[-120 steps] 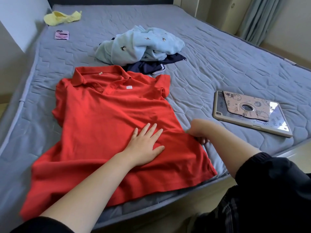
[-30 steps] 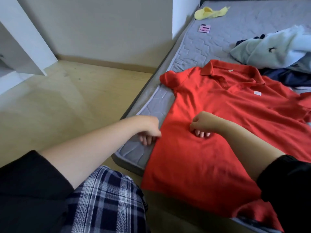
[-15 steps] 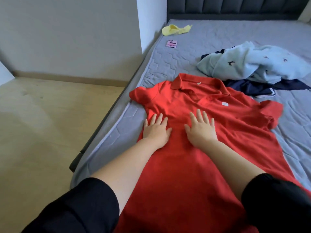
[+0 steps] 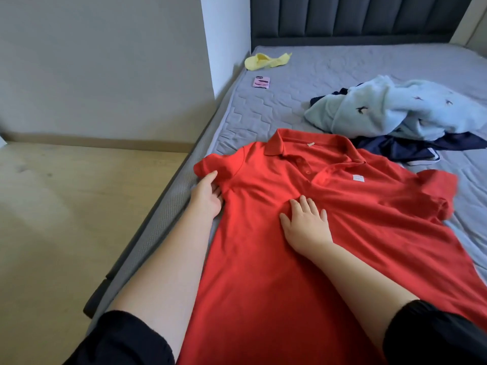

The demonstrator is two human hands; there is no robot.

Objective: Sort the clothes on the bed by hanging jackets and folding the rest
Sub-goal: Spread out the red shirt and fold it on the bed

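red polo shirt (image 4: 316, 246) is lying face up and spread out on the grey quilted mattress (image 4: 290, 83), collar pointing toward the dark padded headboard (image 4: 355, 19), hem running off the bottom of the view; left sleeve is sitting at the mattress edge.

right hand (image 4: 305, 222) is pressing flat on the chest below the button placket, fingers straight and spread, holding nothing.

left hand (image 4: 208, 193) is sitting at the left sleeve; thumb is lying on top of the sleeve edge, fingertips are tucking in at the armpit fabric; cannot tell if it is actually pinching the cloth.

writing: 1 small white chest label (image 4: 358, 178) is showing red marks, too small to read; 1 pale neck tag (image 4: 311, 144) inside the collar, also unreadable.

light blue garment (image 4: 408, 111) with small dark bird prints is lying crumpled past the collar, overlapping a navy garment (image 4: 411, 148) with white trim; yellow cloth (image 4: 266, 60) and pink phone case (image 4: 261, 82) are lying near the headboard end, well apart from the shirt.
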